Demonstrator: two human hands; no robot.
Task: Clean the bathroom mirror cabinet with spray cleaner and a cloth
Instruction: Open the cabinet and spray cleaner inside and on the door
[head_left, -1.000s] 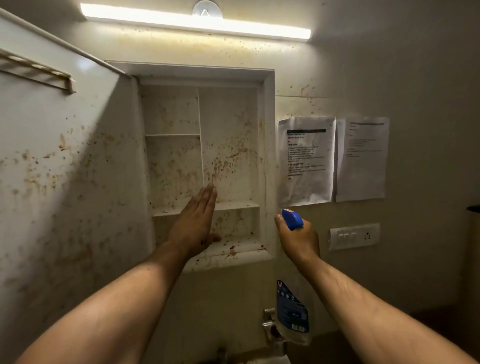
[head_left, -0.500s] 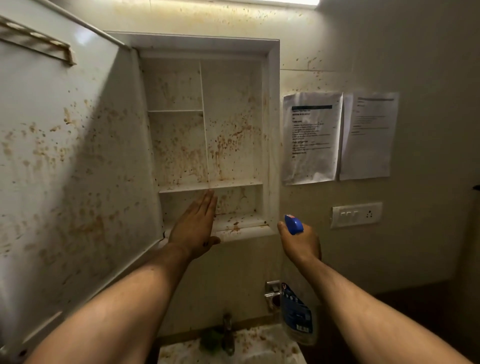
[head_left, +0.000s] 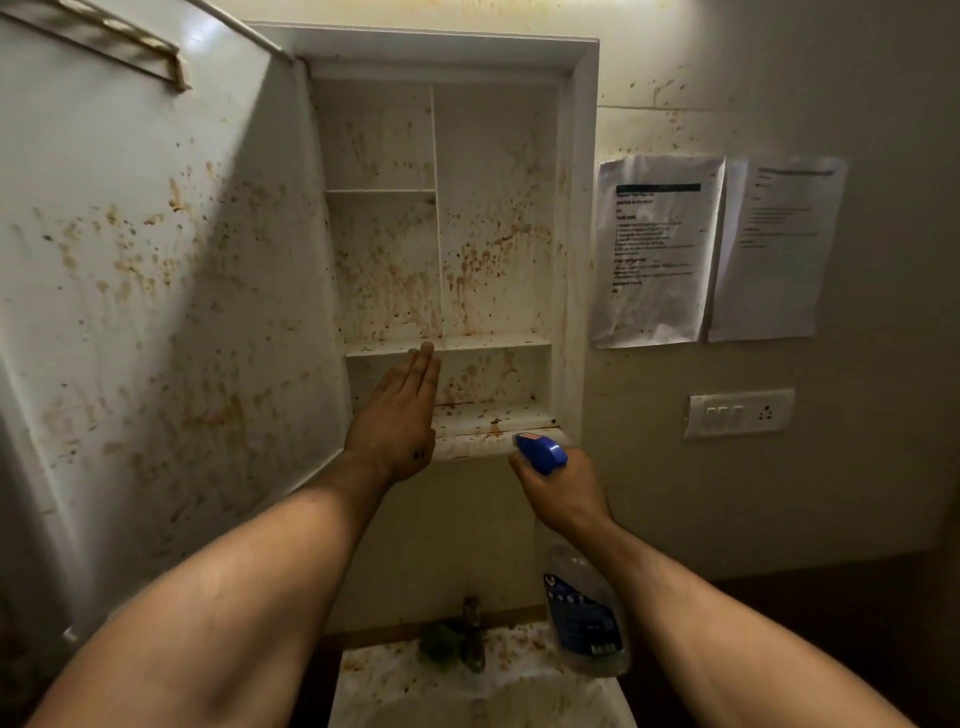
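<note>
The white wall cabinet stands open, its shelves and back panel spattered with brown stains. Its door is swung out to the left, stained on the inside too. My left hand is raised flat with straight fingers, fingertips at the front edge of the lower shelf. My right hand grips the neck of a spray bottle; its blue trigger head points at the cabinet's bottom ledge. A dark green lump, maybe a cloth, lies on the sink behind the tap.
A stained white sink with a metal tap sits below the cabinet. Two printed sheets hang on the wall to the right, above a white switch plate. A small rack is fixed high on the door.
The view has tilted down, so the light strip left the frame and the sink came in. Both hands sit lower against the cabinet; the nozzle is now level with its bottom ledge.
</note>
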